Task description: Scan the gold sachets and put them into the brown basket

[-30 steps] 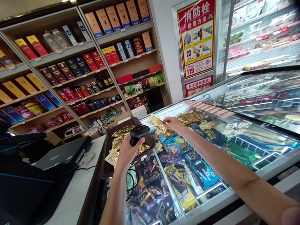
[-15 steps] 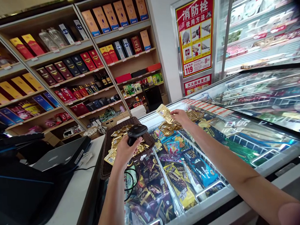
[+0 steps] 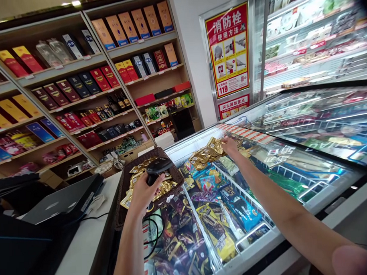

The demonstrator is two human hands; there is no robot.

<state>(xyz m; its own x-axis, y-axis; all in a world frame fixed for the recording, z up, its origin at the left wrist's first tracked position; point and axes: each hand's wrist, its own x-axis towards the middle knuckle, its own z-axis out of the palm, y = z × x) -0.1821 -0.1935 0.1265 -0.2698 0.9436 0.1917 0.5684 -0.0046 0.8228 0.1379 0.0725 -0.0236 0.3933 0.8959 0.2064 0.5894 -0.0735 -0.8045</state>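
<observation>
Gold snack packets [image 3: 206, 153] are lying in a pile on the freezer's glass lid [image 3: 293, 165], and the right hand [image 3: 230, 146] is reaching their far-right edge, fingers closing on one packet. The left hand [image 3: 141, 193] is gripping a black scanner [image 3: 157, 168] above the wicker basket [image 3: 122, 195], just left of the pile, with nothing standing between.

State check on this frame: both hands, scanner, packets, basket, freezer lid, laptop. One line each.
left hand: closed around the scanner
scanner: held over the basket, cable hanging down
right hand: stretched out, on the pile of gold packets
gold packets: loose heap on the freezer lid
basket: holds more gold packets
freezer lid: shut, glass
laptop: lid closed, on the counter
</observation>
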